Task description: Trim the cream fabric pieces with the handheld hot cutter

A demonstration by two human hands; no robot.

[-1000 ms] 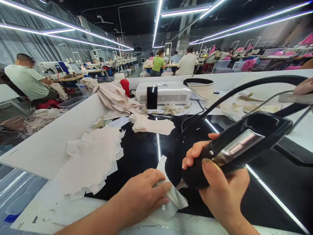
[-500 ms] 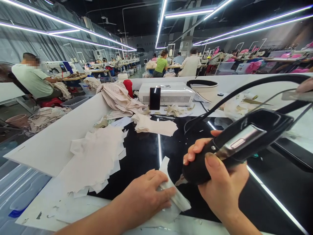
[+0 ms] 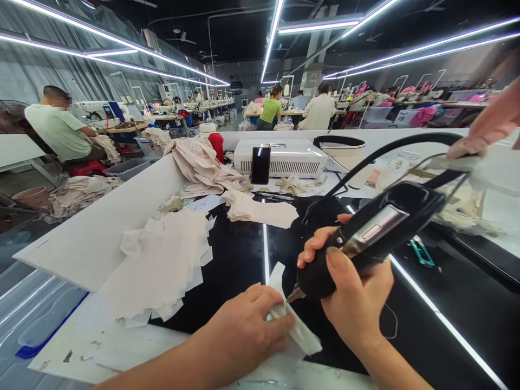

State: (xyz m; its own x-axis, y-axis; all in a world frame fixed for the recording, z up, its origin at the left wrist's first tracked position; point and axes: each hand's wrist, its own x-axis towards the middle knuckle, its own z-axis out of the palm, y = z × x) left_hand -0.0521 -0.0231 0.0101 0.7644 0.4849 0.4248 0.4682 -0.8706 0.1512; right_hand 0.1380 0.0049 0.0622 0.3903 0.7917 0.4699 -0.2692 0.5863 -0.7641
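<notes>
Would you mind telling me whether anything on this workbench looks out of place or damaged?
The pale flat pieces on the left lie in an uneven spread, their edges misaligned. Dark marks also blemish the white tabletop near its front left corner.

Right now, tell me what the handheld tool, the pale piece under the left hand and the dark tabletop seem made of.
Handheld tool: likely black plastic, by smooth highlights; metallic-looking panel. Pale piece: probably thin matte fabric, judging by soft folds; paper possible. Dark tabletop: perhaps glass or acrylic, glossy, mirroring a ceiling light.
</notes>
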